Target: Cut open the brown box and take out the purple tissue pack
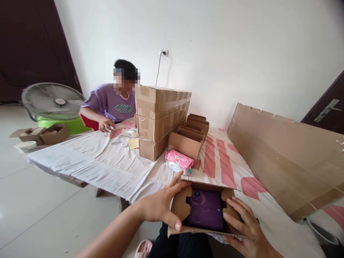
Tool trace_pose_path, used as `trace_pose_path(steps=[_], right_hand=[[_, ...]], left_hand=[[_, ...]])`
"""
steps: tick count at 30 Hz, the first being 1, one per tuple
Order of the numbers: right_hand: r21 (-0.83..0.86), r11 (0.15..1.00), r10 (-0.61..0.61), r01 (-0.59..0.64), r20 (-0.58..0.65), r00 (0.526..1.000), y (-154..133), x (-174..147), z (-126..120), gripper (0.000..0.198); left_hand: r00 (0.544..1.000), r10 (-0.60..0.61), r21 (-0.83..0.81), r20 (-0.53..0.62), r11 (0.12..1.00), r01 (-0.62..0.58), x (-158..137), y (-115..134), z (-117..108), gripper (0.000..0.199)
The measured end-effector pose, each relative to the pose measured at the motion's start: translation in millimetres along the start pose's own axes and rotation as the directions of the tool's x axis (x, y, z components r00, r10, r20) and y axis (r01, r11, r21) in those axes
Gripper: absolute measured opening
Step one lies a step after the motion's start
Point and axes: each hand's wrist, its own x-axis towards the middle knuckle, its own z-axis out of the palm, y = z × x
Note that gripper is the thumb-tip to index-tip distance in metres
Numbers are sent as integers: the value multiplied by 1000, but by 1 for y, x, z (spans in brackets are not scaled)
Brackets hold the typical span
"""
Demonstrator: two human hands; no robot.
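Note:
An open cardboard box is at the near edge of the table, tilted toward me. Inside it lies a flat purple item with a round dark spot near one corner; its exact kind is unclear. My left hand grips the box's left end, thumb on the near edge and fingers on the far side. At the right end, my right hand holds the box, with some fingers over the side flap and others beneath the near edge. Just beyond the box sits a pink wipes pack.
Taped cartons stand stacked mid-table, beside a row of open boxes. A large cardboard sheet leans at right. Across the table sits a person in a purple shirt. A fan stands at far left.

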Motion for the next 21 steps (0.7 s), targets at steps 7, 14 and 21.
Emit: trace_pose_path(steps=[7,14,21], right_hand=[[168,974,59,-149,452,890,-14,48,-64,82],[466,827,24,-315,531,847,-38,104,-90,54],[98,986,-165,135,660,733,-46,129,-15,32]], left_hand=[[995,-103,155,-7,982,103,-4,11,8,103],[989,-138,190,-62,971,147,4,15,21,95],[991,-128,180,-36,975,132,9,21,26,94]])
